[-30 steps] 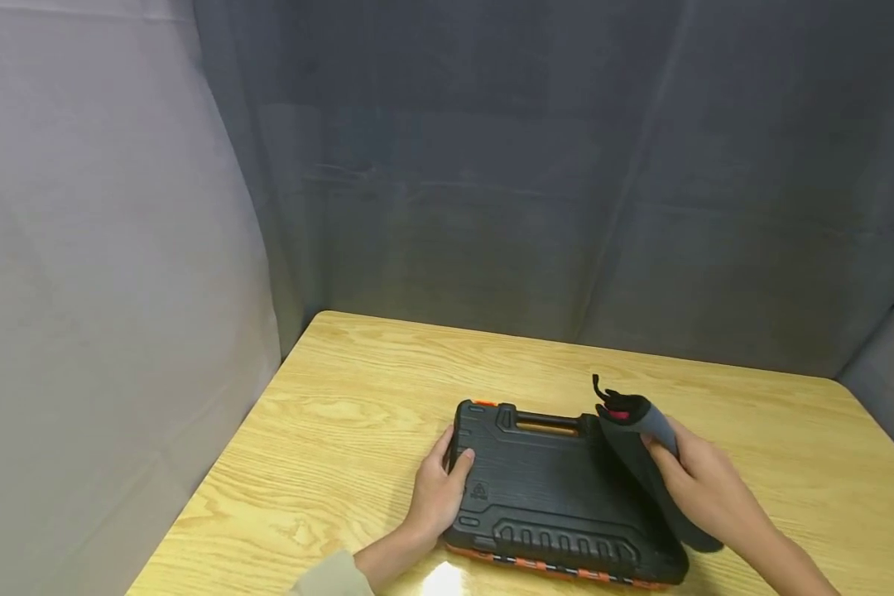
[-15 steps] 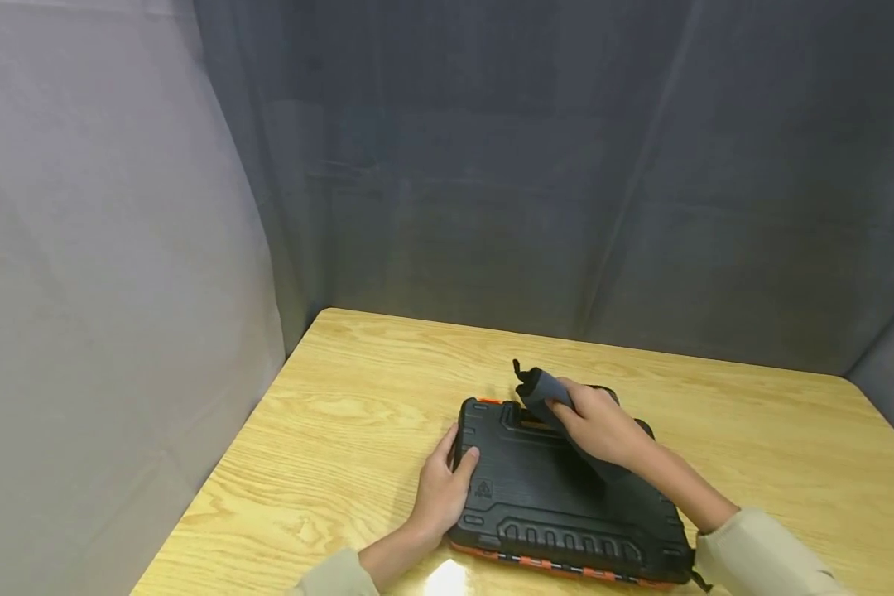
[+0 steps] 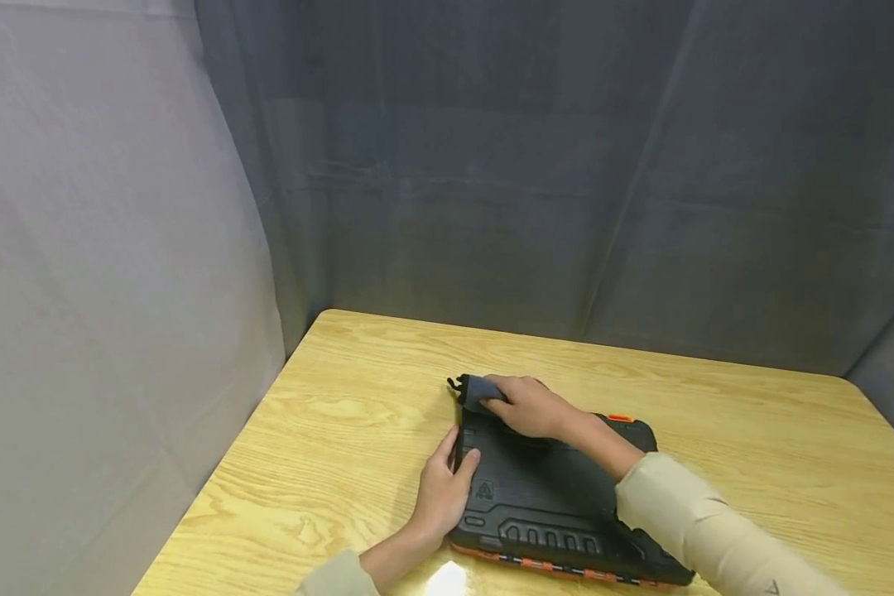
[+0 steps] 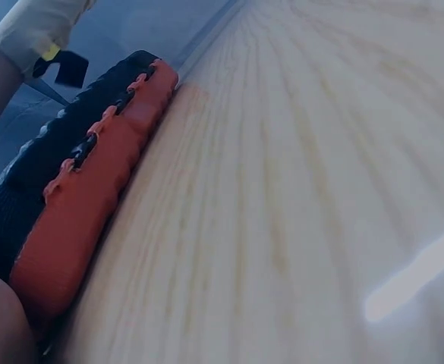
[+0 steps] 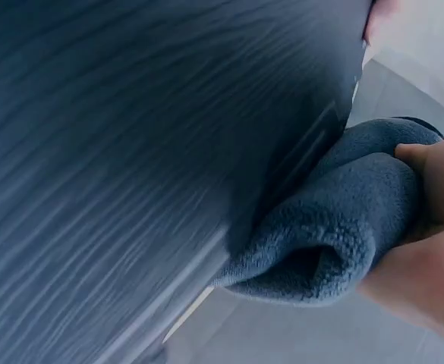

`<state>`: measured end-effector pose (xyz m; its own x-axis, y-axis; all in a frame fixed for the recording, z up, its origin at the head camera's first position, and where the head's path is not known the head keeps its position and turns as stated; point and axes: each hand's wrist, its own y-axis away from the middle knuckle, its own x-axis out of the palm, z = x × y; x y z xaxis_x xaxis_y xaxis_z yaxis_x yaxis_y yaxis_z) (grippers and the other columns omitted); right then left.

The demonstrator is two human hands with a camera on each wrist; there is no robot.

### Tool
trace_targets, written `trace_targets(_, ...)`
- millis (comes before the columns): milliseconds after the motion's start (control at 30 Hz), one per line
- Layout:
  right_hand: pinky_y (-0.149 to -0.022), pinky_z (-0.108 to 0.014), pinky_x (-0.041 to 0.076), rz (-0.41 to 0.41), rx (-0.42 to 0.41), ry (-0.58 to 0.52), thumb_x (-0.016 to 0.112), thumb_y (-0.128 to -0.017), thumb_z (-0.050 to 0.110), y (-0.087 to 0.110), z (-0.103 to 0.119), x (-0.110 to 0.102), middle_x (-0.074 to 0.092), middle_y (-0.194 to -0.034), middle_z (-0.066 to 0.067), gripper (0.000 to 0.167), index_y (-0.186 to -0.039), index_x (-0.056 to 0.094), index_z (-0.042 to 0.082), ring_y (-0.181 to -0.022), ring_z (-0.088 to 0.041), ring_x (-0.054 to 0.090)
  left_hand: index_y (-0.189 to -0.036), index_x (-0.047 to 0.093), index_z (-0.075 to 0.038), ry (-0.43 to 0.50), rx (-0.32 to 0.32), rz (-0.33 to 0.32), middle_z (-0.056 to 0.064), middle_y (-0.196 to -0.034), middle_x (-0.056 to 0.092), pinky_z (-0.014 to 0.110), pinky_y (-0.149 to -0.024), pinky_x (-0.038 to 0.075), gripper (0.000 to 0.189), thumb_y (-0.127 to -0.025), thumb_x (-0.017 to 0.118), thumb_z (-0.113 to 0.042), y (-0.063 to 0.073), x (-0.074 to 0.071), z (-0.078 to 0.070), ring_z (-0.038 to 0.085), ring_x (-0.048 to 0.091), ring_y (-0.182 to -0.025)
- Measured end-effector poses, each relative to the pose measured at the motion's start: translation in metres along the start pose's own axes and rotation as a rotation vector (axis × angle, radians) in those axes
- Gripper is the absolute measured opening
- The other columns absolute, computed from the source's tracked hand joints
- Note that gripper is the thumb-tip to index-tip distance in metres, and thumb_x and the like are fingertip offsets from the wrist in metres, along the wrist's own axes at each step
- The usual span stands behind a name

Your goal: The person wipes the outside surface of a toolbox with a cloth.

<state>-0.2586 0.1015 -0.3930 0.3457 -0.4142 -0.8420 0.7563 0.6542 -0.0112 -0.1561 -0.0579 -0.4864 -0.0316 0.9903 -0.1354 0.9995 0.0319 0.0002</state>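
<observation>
A black plastic carrying case with an orange lower edge lies flat on the table. My left hand holds its left side, thumb on the top face and fingers along the side wall. In the left wrist view, the case's orange side rests on the wood. My right hand grips a folded dark grey cloth at the case's far left corner, covering the carrying handle from view. The right wrist view shows the fuzzy cloth, bunched into a loop, right against the case's ribbed face.
The wood-grain table extends around the case, with its far edge before a dark grey curtain. A pale curtain hangs at the left. One orange latch shows at the case's far right.
My right hand has swept the cloth leftward across the case, from its right side over the carrying handle to the far left corner. The left hand and case stay in place.
</observation>
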Motion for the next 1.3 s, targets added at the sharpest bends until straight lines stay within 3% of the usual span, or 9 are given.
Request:
trace_targets(133,-0.078,-0.04,0.051,0.059,-0.008,0.083,0.056,-0.104,0.017,-0.008,0.01,0.008,0.064,-0.127,-0.015,0.04,-0.141,0.055,0.002,-0.097,-0.026,0.067,-0.154,0.029,0.004,0.026,-0.006,0.006,0.02,-0.155,0.037,0.044,-0.108,0.04,0.067,-0.103,0.058,-0.027,0.001,0.002,0.001,0.032,0.041,-0.138)
trace_targets(267,-0.081,-0.043,0.052,0.101,0.004,0.139,0.057,-0.103,0.015,-0.01,0.012,0.009,0.061,-0.131,-0.019,0.042,-0.142,0.053,0.0,-0.103,-0.031,0.065,-0.154,0.03,0.004,0.035,-0.011,0.003,0.019,-0.152,0.042,0.043,-0.105,0.043,0.07,-0.1,0.061,-0.028,0.0,0.004,0.003,0.03,0.047,-0.134)
trace_targets(400,-0.08,-0.042,0.052,0.085,0.005,0.167,0.058,-0.103,0.013,-0.008,0.007,0.009,0.064,-0.125,-0.017,0.039,-0.14,0.055,0.001,-0.103,-0.03,0.066,-0.155,0.027,0.004,0.059,-0.005,0.013,0.02,-0.155,0.037,0.044,-0.109,0.038,0.07,-0.101,0.06,-0.025,-0.001,0.006,0.002,0.031,0.041,-0.138)
trace_targets(533,-0.069,-0.037,0.049,0.066,-0.012,0.172,0.058,-0.102,0.011,-0.006,-0.001,0.006,0.067,-0.099,-0.008,0.028,-0.129,0.06,0.002,-0.082,-0.021,0.064,-0.156,0.024,0.002,0.07,-0.006,0.031,0.019,-0.158,0.031,0.047,-0.113,0.031,0.068,-0.102,0.058,-0.024,-0.001,0.006,0.002,0.032,0.033,-0.143)
trace_targets(700,-0.06,-0.033,0.04,0.086,0.003,0.12,0.056,-0.103,0.01,-0.003,-0.013,0.001,0.051,-0.073,0.001,0.012,-0.112,0.062,0.006,-0.062,-0.013,0.048,-0.157,0.024,-0.001,0.054,-0.019,0.039,0.017,-0.159,0.03,0.049,-0.115,0.026,0.067,-0.103,0.055,-0.025,-0.001,0.005,0.003,0.032,0.028,-0.145)
trace_targets(1100,-0.059,-0.032,0.037,0.121,0.097,0.054,0.053,-0.102,0.006,0.011,-0.044,-0.016,0.05,-0.073,-0.002,0.011,-0.109,0.062,0.005,-0.058,-0.015,0.044,-0.159,0.017,-0.003,0.084,-0.046,0.054,0.017,-0.162,0.022,0.054,-0.117,0.018,0.064,-0.106,0.048,-0.021,-0.001,0.004,0.002,0.034,0.022,-0.147)
trace_targets(1300,-0.059,-0.032,0.039,0.14,0.099,0.061,0.054,-0.101,0.005,0.024,-0.054,-0.018,0.053,-0.075,-0.001,0.022,-0.122,0.061,-0.001,-0.058,-0.014,0.047,-0.159,0.017,-0.003,0.08,-0.062,0.039,0.018,-0.162,0.021,0.055,-0.116,0.019,0.064,-0.106,0.047,-0.02,0.0,0.004,0.0,0.035,0.021,-0.146)
